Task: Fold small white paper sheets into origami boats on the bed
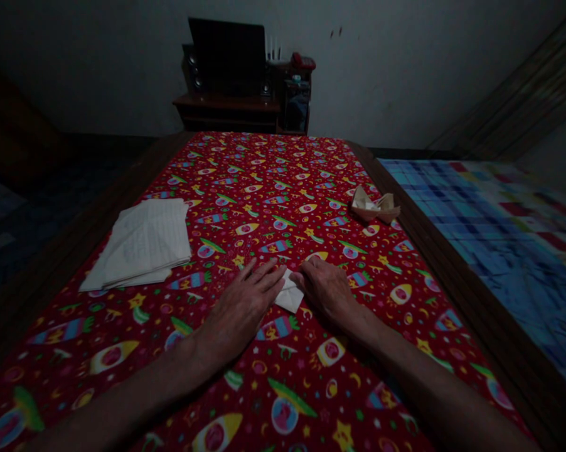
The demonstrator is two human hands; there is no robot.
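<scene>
A small folded piece of white paper [291, 297] lies flat on the red patterned cloth [283, 358], between my two hands. My left hand [250, 301] rests over its left edge, fingers stretched out and lying flat. At its right edge, my right hand [327, 285] has its fingers curled in, with thumb and fingertips pressed on the paper. The top part of the paper is partly covered by the fingers.
A stack of printed paper sheets [146, 242] lies to the left. Two folded paper shapes [374, 206] stand at the right. Beyond the far edge are a dark monitor [229, 56] and a red telephone [302, 61]. Blue checked bedding [447, 220] spreads at the right.
</scene>
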